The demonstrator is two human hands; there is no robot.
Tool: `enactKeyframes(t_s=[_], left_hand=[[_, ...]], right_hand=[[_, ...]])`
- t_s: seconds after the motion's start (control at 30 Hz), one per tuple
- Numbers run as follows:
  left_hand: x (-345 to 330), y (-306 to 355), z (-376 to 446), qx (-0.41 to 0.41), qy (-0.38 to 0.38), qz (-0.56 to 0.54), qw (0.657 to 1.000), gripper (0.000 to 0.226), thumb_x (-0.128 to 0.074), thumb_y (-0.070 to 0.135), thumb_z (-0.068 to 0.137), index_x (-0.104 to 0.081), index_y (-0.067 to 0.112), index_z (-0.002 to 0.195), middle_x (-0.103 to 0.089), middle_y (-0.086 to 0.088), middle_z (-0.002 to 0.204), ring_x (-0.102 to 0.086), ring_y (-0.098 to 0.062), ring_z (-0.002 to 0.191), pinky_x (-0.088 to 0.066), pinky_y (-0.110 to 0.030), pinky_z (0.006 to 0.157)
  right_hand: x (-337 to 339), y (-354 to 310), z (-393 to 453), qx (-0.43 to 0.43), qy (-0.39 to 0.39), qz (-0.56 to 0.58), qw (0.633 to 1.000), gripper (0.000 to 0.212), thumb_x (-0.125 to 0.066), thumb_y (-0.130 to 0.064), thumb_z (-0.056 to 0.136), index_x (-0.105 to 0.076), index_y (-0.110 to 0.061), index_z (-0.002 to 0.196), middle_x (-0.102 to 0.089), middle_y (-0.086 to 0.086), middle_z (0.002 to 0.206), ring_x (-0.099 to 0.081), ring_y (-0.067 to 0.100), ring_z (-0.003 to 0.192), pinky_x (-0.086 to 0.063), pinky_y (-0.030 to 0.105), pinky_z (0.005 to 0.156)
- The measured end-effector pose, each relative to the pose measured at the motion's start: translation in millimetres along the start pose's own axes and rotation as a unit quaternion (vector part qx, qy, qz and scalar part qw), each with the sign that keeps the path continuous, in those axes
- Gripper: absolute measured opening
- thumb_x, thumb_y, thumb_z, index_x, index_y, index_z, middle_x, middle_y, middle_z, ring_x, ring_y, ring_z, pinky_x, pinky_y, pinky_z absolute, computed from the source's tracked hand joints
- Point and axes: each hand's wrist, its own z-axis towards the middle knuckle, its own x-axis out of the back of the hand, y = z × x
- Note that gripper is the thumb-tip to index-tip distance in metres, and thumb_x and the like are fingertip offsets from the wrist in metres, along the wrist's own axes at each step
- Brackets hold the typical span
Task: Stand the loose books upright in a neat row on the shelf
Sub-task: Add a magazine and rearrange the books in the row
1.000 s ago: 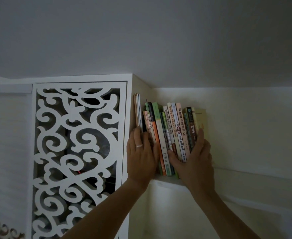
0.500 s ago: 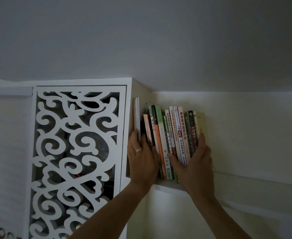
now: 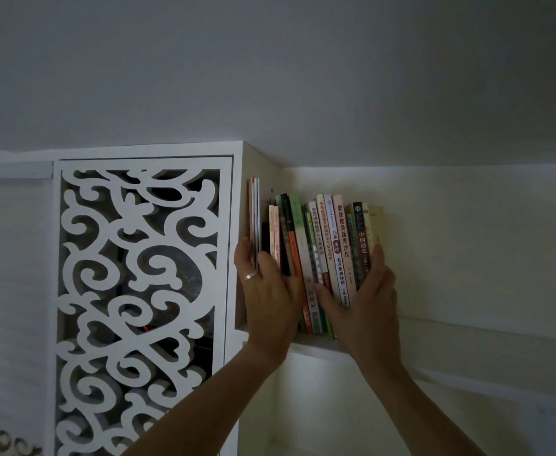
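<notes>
Two hands at either end of a book row: left hand (image 3: 271,291) with fingers (image 3: 267,263) straight and close together, laid flat against the spines of the leftmost books, a ring (image 3: 250,276) on one finger; right hand (image 3: 367,296) with fingers (image 3: 377,258) straight and slightly spread, pressed against the outer cover of the rightmost book, thumb (image 3: 327,296) stretched across the lower spines. Nothing gripped or pinched. Row of books (image 3: 319,258) standing on a white shelf (image 3: 316,345), long axes near vertical, spines outward, tops leaning slightly left. Thin pale books (image 3: 254,218) upright at far left, against a white fretwork cabinet (image 3: 138,291). Readable on a pink spine (image 3: 342,238): 健康瘦身蔬果沙拉; on a dark spine (image 3: 362,241): 中国通史. Other lettering too small to tell.
</notes>
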Motion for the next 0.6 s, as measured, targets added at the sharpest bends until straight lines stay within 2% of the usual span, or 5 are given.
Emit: enactKeyframes(t_s=[0.1, 0.23, 0.4, 0.5, 0.6], left_hand=[[6, 0, -3, 0.006, 0.025, 0.056, 0.998, 0.018, -0.06, 0.019, 0.096, -0.05, 0.013, 0.109, -0.046, -0.016, 0.132, -0.052, -0.027, 0.113, -0.053, -0.04, 0.092], [16, 0, -4, 0.034, -0.063, 0.029, 0.997, 0.024, -0.037, 0.042, 0.105, -0.042, 0.021, 0.115, -0.061, -0.001, 0.111, -0.066, -0.012, 0.085, -0.062, -0.027, 0.066], [30, 8, -7, 0.069, -0.062, -0.039, 0.995, 0.015, -0.041, 0.041, 0.109, -0.044, 0.027, 0.113, -0.069, 0.008, 0.098, -0.07, -0.006, 0.076, -0.062, -0.028, 0.059], [49, 25, -10, 0.069, -0.041, -0.087, 0.993, 0.004, -0.045, 0.036, 0.109, -0.044, 0.032, 0.109, -0.068, 0.012, 0.091, -0.07, -0.004, 0.076, -0.059, -0.022, 0.057], [73, 47, -15, 0.057, -0.024, -0.147, 0.987, 0.003, -0.049, 0.026, 0.107, -0.049, 0.026, 0.104, -0.067, 0.016, 0.086, -0.069, -0.004, 0.075, -0.054, -0.017, 0.055]], right_hand=[[0, 1, -1, 0.012, -0.009, -0.001, 1.0, 0.123, -0.067, -0.076, 0.075, -0.002, -0.017, 0.161, -0.038, 0.016, 0.144, -0.052, 0.034, 0.123, -0.057, 0.046, 0.085], [-1, 2, -1, 0.015, -0.015, -0.008, 1.0, 0.123, -0.065, -0.077, 0.075, -0.003, -0.016, 0.161, -0.04, 0.016, 0.142, -0.053, 0.034, 0.122, -0.058, 0.046, 0.084], [0, 2, 0, 0.022, -0.007, -0.019, 1.0, 0.122, -0.061, -0.08, 0.075, -0.005, -0.014, 0.161, -0.041, 0.016, 0.141, -0.053, 0.033, 0.122, -0.058, 0.044, 0.083], [-1, 3, 0, 0.029, -0.004, -0.022, 0.999, 0.122, -0.061, -0.082, 0.076, -0.007, -0.013, 0.161, -0.041, 0.016, 0.141, -0.053, 0.033, 0.121, -0.058, 0.044, 0.084], [-1, 6, 2, 0.031, -0.006, -0.017, 0.999, 0.117, -0.057, -0.082, 0.079, -0.009, -0.014, 0.161, -0.04, 0.016, 0.143, -0.051, 0.032, 0.123, -0.058, 0.047, 0.088]])
